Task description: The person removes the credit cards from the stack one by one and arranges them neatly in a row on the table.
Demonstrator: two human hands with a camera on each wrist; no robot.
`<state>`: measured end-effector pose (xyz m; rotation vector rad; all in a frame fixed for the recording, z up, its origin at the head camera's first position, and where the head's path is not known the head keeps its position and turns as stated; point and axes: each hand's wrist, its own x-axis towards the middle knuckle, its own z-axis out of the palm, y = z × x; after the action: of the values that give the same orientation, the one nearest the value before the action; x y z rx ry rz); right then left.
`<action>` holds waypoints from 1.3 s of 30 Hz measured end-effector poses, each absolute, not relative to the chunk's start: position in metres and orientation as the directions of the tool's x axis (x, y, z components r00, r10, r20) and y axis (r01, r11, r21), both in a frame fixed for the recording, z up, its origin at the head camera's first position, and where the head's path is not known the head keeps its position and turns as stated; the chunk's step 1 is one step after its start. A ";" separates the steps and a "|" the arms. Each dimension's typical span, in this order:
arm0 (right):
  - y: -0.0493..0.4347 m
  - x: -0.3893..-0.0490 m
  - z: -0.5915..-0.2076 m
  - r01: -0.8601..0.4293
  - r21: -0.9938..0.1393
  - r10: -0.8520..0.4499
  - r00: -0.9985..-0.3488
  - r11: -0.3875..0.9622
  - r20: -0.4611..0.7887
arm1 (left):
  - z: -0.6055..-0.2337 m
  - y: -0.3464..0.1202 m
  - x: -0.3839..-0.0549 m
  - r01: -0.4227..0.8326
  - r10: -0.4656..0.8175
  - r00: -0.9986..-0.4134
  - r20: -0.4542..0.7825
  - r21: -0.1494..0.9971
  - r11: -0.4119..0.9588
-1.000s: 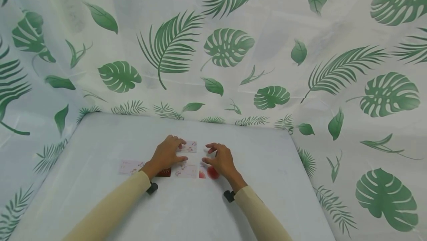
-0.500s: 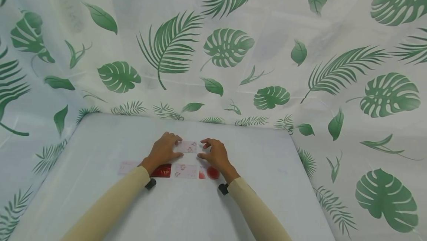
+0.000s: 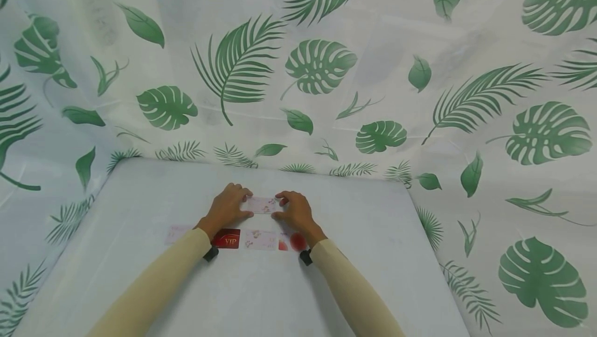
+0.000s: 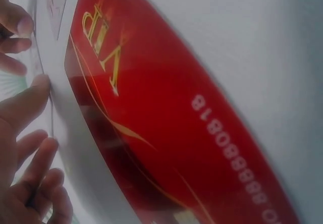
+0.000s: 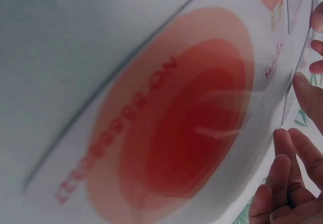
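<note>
A pale card with pink floral print [image 3: 263, 205] lies flat on the white table between both hands. At its left end, my left hand [image 3: 226, 208] has the thumb by the near edge and bent fingers by the far edge. My right hand [image 3: 299, 214] holds the right end in the same way, fingertips right at the corners. A red card with gold VIP lettering [image 4: 146, 98] lies under my left wrist and fills most of the left wrist view. Under my right wrist is a white card with red circles [image 5: 192, 118].
A second pale floral card [image 3: 260, 240] lies in the near row, between the VIP card and the red-circle card. At the row's left end, a pale pink card [image 3: 177, 234] is partly covered by the left sleeve. A leaf-printed sheet [image 3: 322, 135] rises behind the white table [image 3: 373, 264].
My right hand has moved left and slightly away from me to the floral card's right end. My left hand has drawn back a little leftward, uncovering more of the floral card and the VIP card.
</note>
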<state>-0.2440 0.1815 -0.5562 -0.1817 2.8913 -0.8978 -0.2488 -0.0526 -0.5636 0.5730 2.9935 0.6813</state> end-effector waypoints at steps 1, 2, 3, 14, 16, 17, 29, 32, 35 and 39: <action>0.181 -0.245 -0.557 -0.082 -0.563 -0.145 -0.987 0.822 -0.069 | -0.564 -0.053 -0.249 0.348 0.357 -0.932 0.060 0.425 0.836; 0.180 -0.246 -0.558 -0.081 -0.564 -0.145 -0.987 0.822 -0.070 | -0.564 -0.053 -0.250 0.353 0.362 -0.930 0.062 0.423 0.835; 0.179 -0.247 -0.559 -0.085 -0.556 -0.147 -0.987 0.827 -0.069 | -0.564 -0.053 -0.250 0.357 0.367 -0.928 0.062 0.424 0.832; 0.175 -0.255 -0.560 -0.071 -0.532 -0.147 -0.984 0.844 -0.102 | -0.568 -0.053 -0.252 0.330 0.348 -0.936 0.055 0.482 0.812; 0.174 -0.255 -0.561 -0.063 -0.525 -0.141 -0.984 0.849 -0.111 | -0.568 -0.053 -0.252 0.321 0.343 -0.938 0.049 0.492 0.809; 0.174 -0.255 -0.561 -0.057 -0.525 -0.137 -0.984 0.849 -0.116 | -0.569 -0.052 -0.252 0.317 0.342 -0.939 0.044 0.499 0.807; 0.172 -0.248 -0.556 -0.034 -0.629 -0.128 -0.986 0.776 -0.105 | -0.571 -0.049 -0.251 0.277 0.309 -0.951 0.029 0.530 0.801; 0.172 -0.246 -0.554 -0.024 -0.640 -0.124 -0.986 0.768 -0.113 | -0.571 -0.049 -0.251 0.278 0.310 -0.950 0.031 0.532 0.800; 0.172 -0.246 -0.553 -0.031 -0.636 -0.124 -0.987 0.771 -0.103 | -0.569 -0.049 -0.251 0.281 0.310 -0.950 0.038 0.538 0.795; 0.174 -0.245 -0.553 -0.052 -0.625 -0.126 -0.989 0.779 -0.075 | -0.567 -0.047 -0.251 0.284 0.311 -0.949 0.046 0.548 0.786</action>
<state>-0.2454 0.1741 -0.5526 -0.1438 2.8560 -0.9981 -0.2508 -0.0467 -0.5670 0.4874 2.9251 0.8865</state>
